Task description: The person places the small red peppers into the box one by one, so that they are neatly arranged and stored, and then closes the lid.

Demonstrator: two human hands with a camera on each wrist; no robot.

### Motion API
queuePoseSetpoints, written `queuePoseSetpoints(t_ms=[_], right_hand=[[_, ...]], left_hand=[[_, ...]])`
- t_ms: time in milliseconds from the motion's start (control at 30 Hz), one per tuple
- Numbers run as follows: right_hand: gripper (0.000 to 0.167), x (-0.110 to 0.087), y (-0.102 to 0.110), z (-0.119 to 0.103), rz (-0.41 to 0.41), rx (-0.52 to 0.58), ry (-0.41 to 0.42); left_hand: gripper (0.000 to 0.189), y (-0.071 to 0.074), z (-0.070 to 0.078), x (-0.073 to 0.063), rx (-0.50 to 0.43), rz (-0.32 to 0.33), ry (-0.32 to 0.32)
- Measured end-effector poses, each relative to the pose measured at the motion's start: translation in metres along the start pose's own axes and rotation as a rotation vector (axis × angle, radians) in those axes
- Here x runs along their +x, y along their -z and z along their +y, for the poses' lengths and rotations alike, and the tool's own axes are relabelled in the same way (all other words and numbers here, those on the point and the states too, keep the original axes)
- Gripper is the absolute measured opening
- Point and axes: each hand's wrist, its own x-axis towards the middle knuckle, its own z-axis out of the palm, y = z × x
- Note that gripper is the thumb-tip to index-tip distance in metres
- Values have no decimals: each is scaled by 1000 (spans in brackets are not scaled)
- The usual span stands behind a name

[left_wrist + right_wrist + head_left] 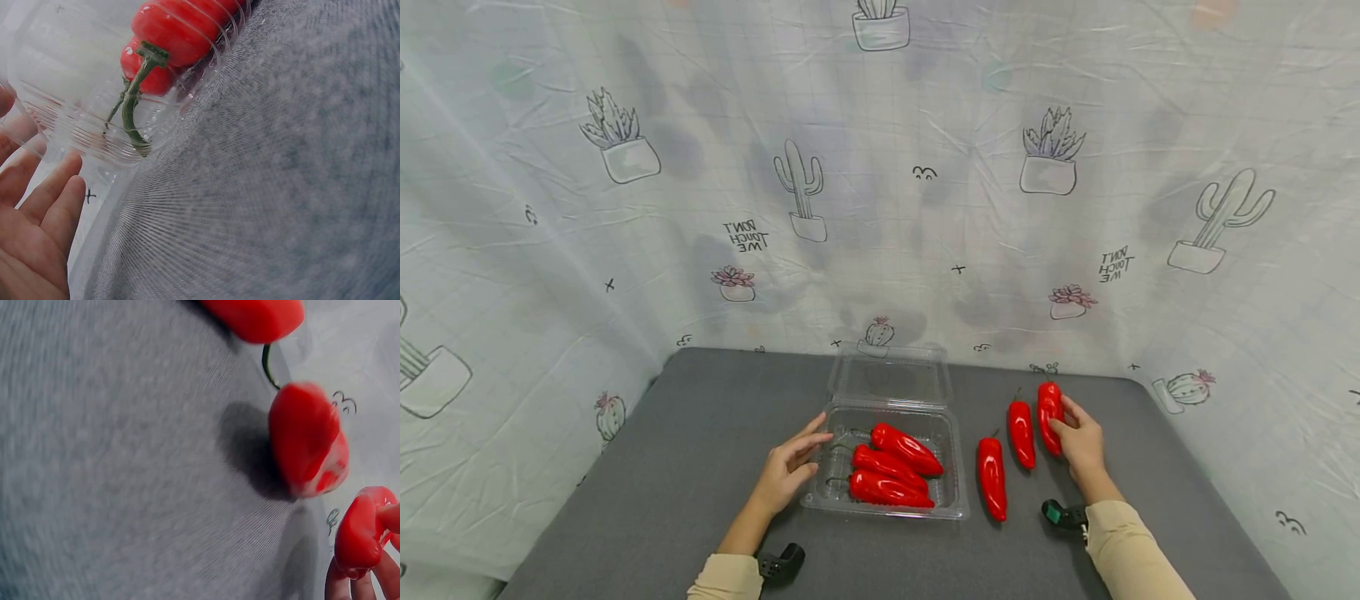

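Observation:
My right hand (1081,442) pinches a red pepper (1049,417) between thumb and fingers at the right of the table; the right wrist view shows the grip on this pepper (359,540). Two more red peppers lie just left of it, a middle pepper (1021,433) and a nearer pepper (992,479). My left hand (786,471), fingers extended, touches the left rim of a clear plastic clamshell box (957,467). Inside the box lie three red peppers (891,489) with green stems, slanted side by side. In the left wrist view the fingers (62,194) rest against the box wall.
The box's clear lid (891,375) stands open toward the back. Everything lies on a grey cloth-covered table (715,433). A white curtain (880,208) printed with potted cacti hangs behind the table and along its sides. Black bands (781,565) sit on both wrists.

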Motion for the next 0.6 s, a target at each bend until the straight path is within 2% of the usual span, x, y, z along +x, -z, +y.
queuePoseSetpoints(t_ms=[167, 600], right_hand=[[59, -4, -3, -11, -13, 18, 1], [57, -18, -15, -40, -101, 85, 46]], left_hand=[[42, 0, 2, 0, 7, 1, -28], [42, 0, 4, 1, 14, 6, -27]])
